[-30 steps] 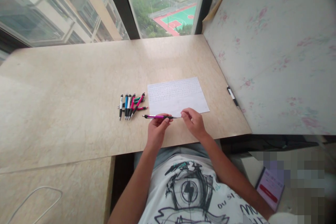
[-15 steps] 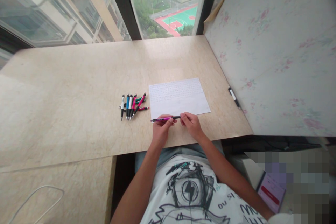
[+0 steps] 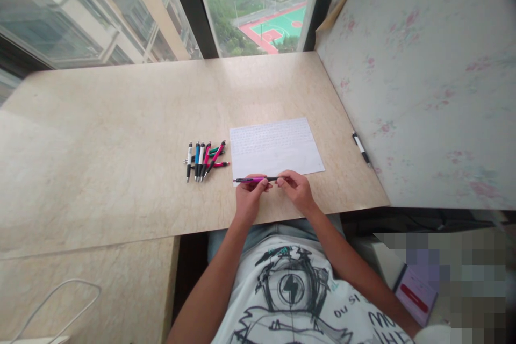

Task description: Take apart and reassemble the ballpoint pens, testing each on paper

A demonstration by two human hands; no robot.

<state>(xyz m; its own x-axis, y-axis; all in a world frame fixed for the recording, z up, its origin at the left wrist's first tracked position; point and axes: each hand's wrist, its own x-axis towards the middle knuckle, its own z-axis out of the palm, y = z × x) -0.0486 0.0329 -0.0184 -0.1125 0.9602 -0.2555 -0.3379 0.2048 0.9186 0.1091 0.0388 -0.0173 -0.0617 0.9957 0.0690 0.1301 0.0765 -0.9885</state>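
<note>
"Left hand [image 3: 250,197] and right hand [image 3: 297,190] come together just below the centre of the frame, sharing one purple pen [image 3: 255,179]. What can't you make out?"

"The pen's tip, mainly: the right fingertips cover that end. The left fingers and thumb hide part of the barrel's underside as well. Near the lower edge of the sheet of paper [image 3: 274,148], a corner is lost behind the left hand, and the handwriting is too small to read."

"Anything else obscured?"

"Pixelation blots out the lower right, beside a screen [image 3: 415,293] with a red bar. Some pens in the pile [image 3: 202,157], left of centre, are partly covered by others."

"Which way does the purple pen point?"

"Its long axis runs almost level across the frame. The clicker end is toward the left, and the black grip toward the right, over the paper's near edge."

"And the hands themselves?"

"Left one pinches the barrel between thumb and fingers; right one pinches the grip end, fingers curled. Both forearms rise from the bottom of the frame and slant inward, wrists over the near edge of the desk [image 3: 121,134]."
</note>
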